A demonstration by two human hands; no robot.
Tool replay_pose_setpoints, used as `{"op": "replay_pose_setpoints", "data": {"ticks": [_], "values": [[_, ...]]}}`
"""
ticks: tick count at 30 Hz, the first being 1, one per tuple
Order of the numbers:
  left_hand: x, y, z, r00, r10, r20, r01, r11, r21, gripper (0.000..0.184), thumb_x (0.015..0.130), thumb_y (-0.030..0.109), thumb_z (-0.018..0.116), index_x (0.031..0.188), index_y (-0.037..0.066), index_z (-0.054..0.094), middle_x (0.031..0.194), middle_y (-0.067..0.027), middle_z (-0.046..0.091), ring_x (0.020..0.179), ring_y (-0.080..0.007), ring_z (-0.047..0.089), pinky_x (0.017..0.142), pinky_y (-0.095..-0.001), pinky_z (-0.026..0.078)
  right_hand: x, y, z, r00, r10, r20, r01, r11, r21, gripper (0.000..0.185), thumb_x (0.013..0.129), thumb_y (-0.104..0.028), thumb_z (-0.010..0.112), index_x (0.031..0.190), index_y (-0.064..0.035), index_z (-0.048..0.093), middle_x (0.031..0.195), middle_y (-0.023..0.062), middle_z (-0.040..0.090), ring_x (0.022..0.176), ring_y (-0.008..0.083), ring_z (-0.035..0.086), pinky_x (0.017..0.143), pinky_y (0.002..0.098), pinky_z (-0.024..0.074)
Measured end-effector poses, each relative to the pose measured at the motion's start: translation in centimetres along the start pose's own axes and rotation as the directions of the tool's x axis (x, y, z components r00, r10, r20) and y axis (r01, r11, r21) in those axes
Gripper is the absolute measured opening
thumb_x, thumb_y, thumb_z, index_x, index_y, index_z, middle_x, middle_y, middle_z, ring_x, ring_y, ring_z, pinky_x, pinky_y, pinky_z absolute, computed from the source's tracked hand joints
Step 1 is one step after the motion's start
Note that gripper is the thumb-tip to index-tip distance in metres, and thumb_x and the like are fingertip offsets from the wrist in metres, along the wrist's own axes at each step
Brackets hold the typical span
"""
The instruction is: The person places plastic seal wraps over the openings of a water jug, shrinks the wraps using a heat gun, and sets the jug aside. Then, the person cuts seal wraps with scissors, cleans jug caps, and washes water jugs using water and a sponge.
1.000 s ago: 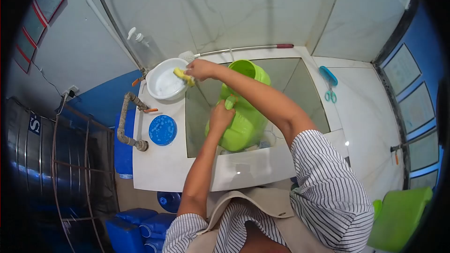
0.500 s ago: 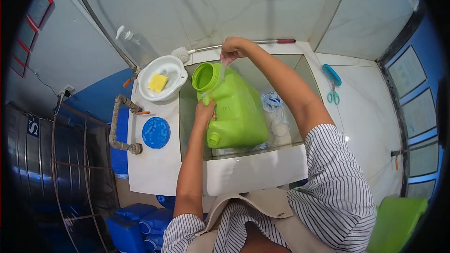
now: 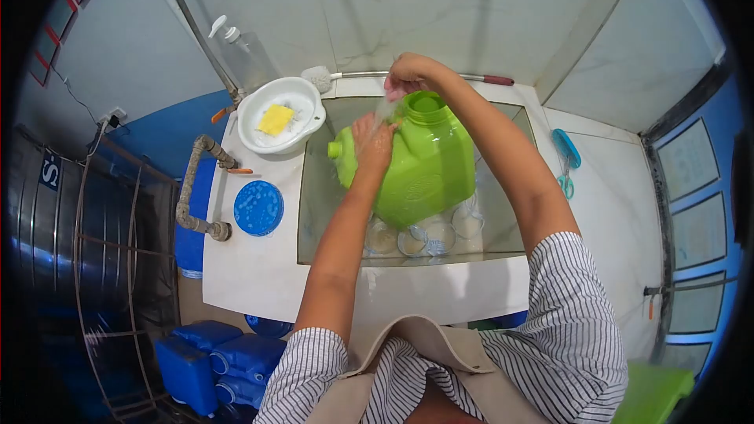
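Note:
A large green jerrycan (image 3: pixel 428 173) stands tilted in the sink (image 3: pixel 310 220), its wide round mouth uncapped at the top right. My left hand (image 3: pixel 375 141) is closed on its handle, on the side of the small spout. Above the mouth, my right hand (image 3: pixel 410 74) is closed, its fingers pointing down. A clear stream that looks like water (image 3: pixel 385 112) runs from beneath it towards the handle and my left fingers. What the right fingers hold is hidden. Several round pale lid-like pieces (image 3: pixel 438 237) lie on the sink bottom, below the jerrycan.
A white basin (image 3: pixel 312 122) with a yellow sponge (image 3: pixel 276 119) stands at the left, near a pump bottle (image 3: pixel 243 55). A round blue lid (image 3: pixel 258 208) lies beside the pipe tap (image 3: pixel 191 188). A long-handled brush (image 3: pixel 318 78) lies behind the sink; scissors (image 3: pixel 565 185) are at the right.
The jerrycan has turned, its mouth moving right and its small spout swinging to the upper left. My left hand has moved up and right with the handle; the round pieces below show more.

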State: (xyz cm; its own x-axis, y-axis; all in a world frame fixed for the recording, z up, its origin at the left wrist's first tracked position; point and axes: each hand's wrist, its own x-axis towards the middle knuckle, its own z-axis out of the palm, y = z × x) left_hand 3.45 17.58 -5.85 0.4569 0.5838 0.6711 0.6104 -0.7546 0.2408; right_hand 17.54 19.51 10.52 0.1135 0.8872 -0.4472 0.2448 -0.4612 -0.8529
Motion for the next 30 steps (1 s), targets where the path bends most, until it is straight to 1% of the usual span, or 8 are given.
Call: {"op": "replay_pose_setpoints", "data": {"ticks": [3,11,16,19,21,22,24,30], "values": [[1.2,0.4,0.6,0.980,0.046,0.194,-0.043,0.999,-0.021,0.034,0.084,0.022,0.054,0.108,-0.001,0.050,0.099,-0.0158,0.054,0.088,-0.0361,0.050,0.079,-0.0462,0.038,0.1,0.3,0.0,0.999,-0.034,-0.012,0.035,0.998,0.059,0.009,0.076,0.003,0.052,0.077,0.0060,0.060,0.070,0.0130,0.062,0.060,0.0221,0.065,0.056,0.0273,0.0550],[1.1,3.3,-2.4,0.972,0.233,0.036,-0.206,0.911,-0.356,0.038,0.078,0.011,0.059,0.112,-0.002,0.049,0.108,-0.0171,0.054,0.101,-0.0328,0.051,0.088,-0.0415,0.038,-0.1,-0.1,-0.2,0.995,-0.096,-0.007,0.097,0.994,0.047,0.008,0.077,-0.001,0.052,0.075,0.0023,0.059,0.075,0.0106,0.060,0.060,0.0189,0.063,0.060,0.0272,0.0555],[-1.5,2.6,-5.6,0.957,0.287,0.050,-0.235,0.861,-0.450,0.038,0.077,0.014,0.062,0.109,-0.001,0.050,0.106,-0.0166,0.055,0.102,-0.0325,0.050,0.089,-0.0415,0.038,0.3,0.2,-0.8,0.984,-0.175,0.009,0.174,0.964,-0.204,0.010,0.073,0.000,0.049,0.071,-0.0004,0.059,0.061,0.0065,0.056,0.051,0.0146,0.055,0.050,0.0251,0.0478],[-2.7,1.4,-8.4,0.943,0.224,0.247,-0.146,0.943,-0.299,0.037,0.078,0.025,0.063,0.104,0.002,0.053,0.096,-0.0182,0.058,0.093,-0.0349,0.055,0.083,-0.0414,0.042,0.4,0.2,-0.5,0.989,-0.143,-0.039,0.135,0.978,-0.156,0.017,0.073,0.002,0.045,0.065,0.0016,0.059,0.062,0.0103,0.057,0.046,0.0191,0.051,0.045,0.0287,0.0445],[-3.7,0.9,-10.0,0.853,-0.015,0.521,0.154,0.962,-0.224,0.041,0.079,0.036,0.062,0.100,0.002,0.056,0.084,-0.0214,0.061,0.081,-0.0391,0.058,0.072,-0.0435,0.046,1.1,0.3,-0.8,0.981,-0.189,0.036,0.191,0.938,-0.291,0.016,0.071,0.002,0.046,0.062,0.0017,0.059,0.062,0.0117,0.057,0.048,0.0200,0.053,0.044,0.0301,0.0445],[-4.5,0.2,-9.9,0.849,-0.002,0.528,0.142,0.964,-0.226,0.041,0.079,0.036,0.062,0.100,0.002,0.056,0.084,-0.0214,0.061,0.081,-0.0391,0.058,0.072,-0.0435,0.046,1.2,0.5,-0.8,0.981,-0.193,0.014,0.192,0.960,-0.206,0.016,0.071,0.002,0.046,0.063,0.0017,0.060,0.064,0.0135,0.059,0.049,0.0212,0.055,0.045,0.0316,0.0463],[-6.3,-1.2,-9.0,0.816,-0.296,0.497,0.461,0.852,-0.249,0.043,0.081,0.041,0.060,0.094,0.000,0.058,0.077,-0.0242,0.061,0.074,-0.0421,0.058,0.063,-0.0448,0.046,1.1,0.9,-0.7,0.981,-0.190,-0.021,0.187,0.977,-0.103,0.017,0.072,0.002,0.046,0.064,0.0018,0.061,0.066,0.0152,0.060,0.051,0.0223,0.057,0.045,0.0332,0.0481],[-9.5,-2.8,-8.2,0.643,-0.639,0.422,0.737,0.667,-0.114,0.041,0.081,0.037,0.060,0.085,-0.003,0.057,0.070,-0.0208,0.062,0.062,-0.0365,0.061,0.055,-0.0412,0.046,1.1,1.3,-0.6,0.995,-0.095,-0.038,0.083,0.965,-0.249,0.017,0.072,0.003,0.047,0.076,0.0079,0.062,0.074,0.0212,0.063,0.062,0.0294,0.065,0.054,0.0383,0.0548]]}}
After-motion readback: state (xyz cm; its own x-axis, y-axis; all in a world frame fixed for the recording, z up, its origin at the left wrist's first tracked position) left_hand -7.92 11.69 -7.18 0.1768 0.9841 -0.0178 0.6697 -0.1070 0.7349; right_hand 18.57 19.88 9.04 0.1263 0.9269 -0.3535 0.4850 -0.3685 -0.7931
